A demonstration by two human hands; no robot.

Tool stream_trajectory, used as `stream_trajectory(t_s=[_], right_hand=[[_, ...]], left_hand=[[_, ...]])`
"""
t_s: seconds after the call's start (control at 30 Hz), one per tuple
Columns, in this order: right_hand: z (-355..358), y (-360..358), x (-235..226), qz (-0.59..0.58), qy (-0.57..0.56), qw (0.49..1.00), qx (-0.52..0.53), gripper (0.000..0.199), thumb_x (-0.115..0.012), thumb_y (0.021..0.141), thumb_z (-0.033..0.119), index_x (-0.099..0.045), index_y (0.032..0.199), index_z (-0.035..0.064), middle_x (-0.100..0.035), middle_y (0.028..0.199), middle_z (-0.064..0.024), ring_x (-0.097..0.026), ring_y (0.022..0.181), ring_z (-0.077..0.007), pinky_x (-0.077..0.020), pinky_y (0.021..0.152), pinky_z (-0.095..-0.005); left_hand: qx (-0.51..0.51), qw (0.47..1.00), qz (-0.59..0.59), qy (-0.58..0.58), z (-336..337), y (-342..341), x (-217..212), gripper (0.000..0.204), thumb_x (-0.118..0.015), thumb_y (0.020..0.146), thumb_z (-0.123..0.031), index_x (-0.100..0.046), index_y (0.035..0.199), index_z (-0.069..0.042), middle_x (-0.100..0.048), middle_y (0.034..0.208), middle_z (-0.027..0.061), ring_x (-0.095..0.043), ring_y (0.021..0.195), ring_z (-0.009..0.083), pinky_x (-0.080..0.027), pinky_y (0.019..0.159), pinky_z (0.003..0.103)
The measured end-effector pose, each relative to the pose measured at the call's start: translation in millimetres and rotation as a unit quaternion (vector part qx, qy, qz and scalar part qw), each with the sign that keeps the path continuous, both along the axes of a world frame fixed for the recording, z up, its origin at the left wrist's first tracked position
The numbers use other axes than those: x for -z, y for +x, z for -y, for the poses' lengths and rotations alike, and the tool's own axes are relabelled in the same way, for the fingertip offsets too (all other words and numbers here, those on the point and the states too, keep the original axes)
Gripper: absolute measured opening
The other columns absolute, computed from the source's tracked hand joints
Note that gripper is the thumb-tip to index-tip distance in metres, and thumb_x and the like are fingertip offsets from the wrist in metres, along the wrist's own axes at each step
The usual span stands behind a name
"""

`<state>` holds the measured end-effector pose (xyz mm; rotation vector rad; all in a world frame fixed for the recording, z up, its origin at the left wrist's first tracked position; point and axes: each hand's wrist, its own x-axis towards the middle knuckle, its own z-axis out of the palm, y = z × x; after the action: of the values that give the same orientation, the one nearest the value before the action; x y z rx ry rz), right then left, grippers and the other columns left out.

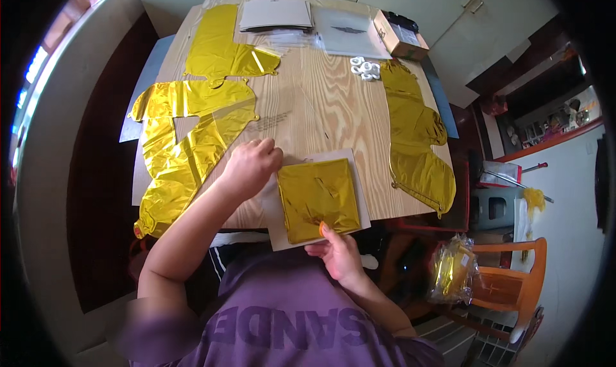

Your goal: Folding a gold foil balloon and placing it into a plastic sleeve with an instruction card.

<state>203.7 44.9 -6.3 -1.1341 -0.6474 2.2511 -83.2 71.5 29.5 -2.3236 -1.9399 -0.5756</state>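
Observation:
A gold foil sheet folded into a square lies on a pale flat card at the table's near edge. My right hand grips the lower edge of both, thumb on top and fingers beneath. Something small and orange sits at the thumb's tip. Beside the card's upper left corner is my left hand, its fingers curled together; what they hold, if anything, is hidden. Flat gold foil balloons spread over the table's left side, one nearer and one farther. Another foil balloon lies at the right.
Along the far side of the wooden table are a stack of white cards, clear plastic bags and a cardboard box. Small white rolls lie near the box. A wooden chair holds a clear bag of gold packs.

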Motion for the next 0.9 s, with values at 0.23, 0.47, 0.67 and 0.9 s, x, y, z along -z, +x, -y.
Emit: stream_trajectory(t_s=[0.23, 0.47, 0.67, 0.9], right_hand=[[0, 55, -44, 0.166, 0.206, 0.962, 0.072, 0.017, -0.064, 0.098, 0.016, -0.069, 0.094, 0.0004, -0.071, 0.084, -0.0072, -0.068, 0.065, -0.0153, -0.0595, 0.06, -0.0289], [-27, 77, -67, 0.086, 0.138, 0.979, -0.12, 0.016, -0.069, 0.09, 0.012, -0.071, 0.098, -0.0017, -0.07, 0.084, -0.0073, -0.065, 0.061, -0.0144, -0.0547, 0.052, -0.0265], [-37, 41, -21, 0.014, 0.057, 0.989, -0.135, 0.017, -0.07, 0.093, 0.014, -0.071, 0.101, -0.0015, -0.073, 0.09, -0.0081, -0.07, 0.069, -0.0141, -0.0568, 0.056, -0.0265], [-16, 28, -21, 0.075, 0.121, 0.988, -0.052, 0.023, -0.066, 0.097, 0.016, -0.071, 0.107, -0.0043, -0.074, 0.098, -0.0107, -0.071, 0.074, -0.0161, -0.0596, 0.061, -0.0282]], left_hand=[[0.021, 1.0, 0.008, 0.013, 8, -4, -5, 0.018, -0.061, 0.081, -0.008, -0.065, 0.099, -0.004, -0.055, 0.087, 0.0104, -0.062, 0.082, 0.0305, -0.053, 0.07, 0.043], [0.051, 0.997, 0.06, 0.002, 7, 15, -4, 0.014, -0.061, 0.081, -0.007, -0.061, 0.095, -0.003, -0.056, 0.089, 0.0122, -0.064, 0.081, 0.0328, -0.054, 0.069, 0.044], [0.076, 0.988, 0.121, -0.053, 7, 16, -18, 0.022, -0.062, 0.085, -0.006, -0.066, 0.106, -0.001, -0.061, 0.091, 0.0151, -0.066, 0.08, 0.0353, -0.056, 0.072, 0.044], [0.089, 0.98, 0.1, -0.149, 12, 19, -42, 0.022, -0.063, 0.084, -0.004, -0.069, 0.105, -0.001, -0.061, 0.09, 0.0149, -0.067, 0.082, 0.0361, -0.056, 0.075, 0.044]])
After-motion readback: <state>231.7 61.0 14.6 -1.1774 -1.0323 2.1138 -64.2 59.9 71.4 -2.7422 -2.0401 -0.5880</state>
